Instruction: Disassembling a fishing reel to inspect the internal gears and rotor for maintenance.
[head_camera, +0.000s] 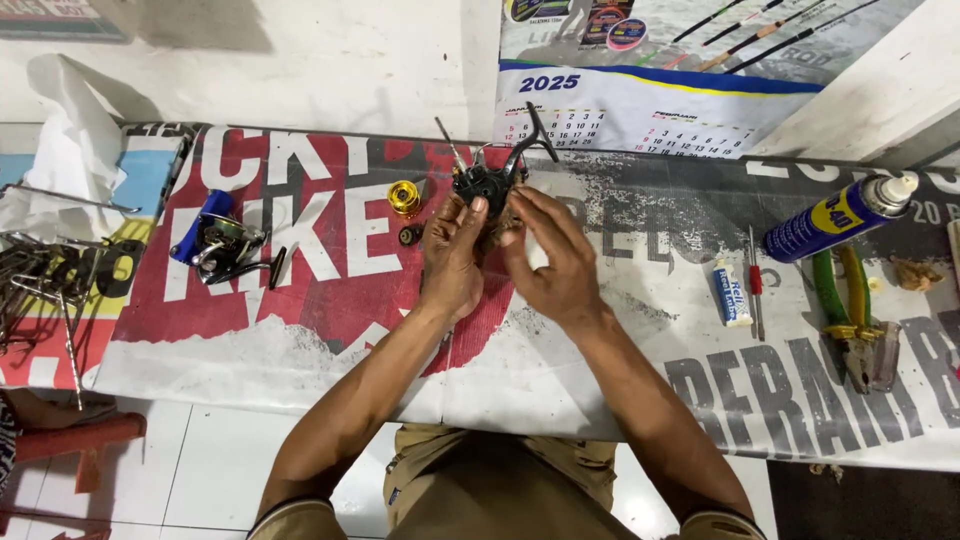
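A black fishing reel body (487, 180) with a bent handle arm is held up over the bench between both hands. My left hand (451, 262) grips it from the left, thumb against its side. My right hand (553, 258) cups it from the right with the fingers curled around the lower part. The underside of the reel is hidden by my fingers. A gold spool (404, 197) and a small dark round part (410, 235) lie on the printed banner (330, 300) just left of my hands.
A blue reel (222, 243) lies at the left, with metal rods (45, 285) and white cloth (70, 160) beyond. At the right are a blue spray can (838, 217), a small tube (730, 292), a red-handled screwdriver (757, 285) and green-handled pliers (850, 315). A calendar (640, 110) hangs on the wall.
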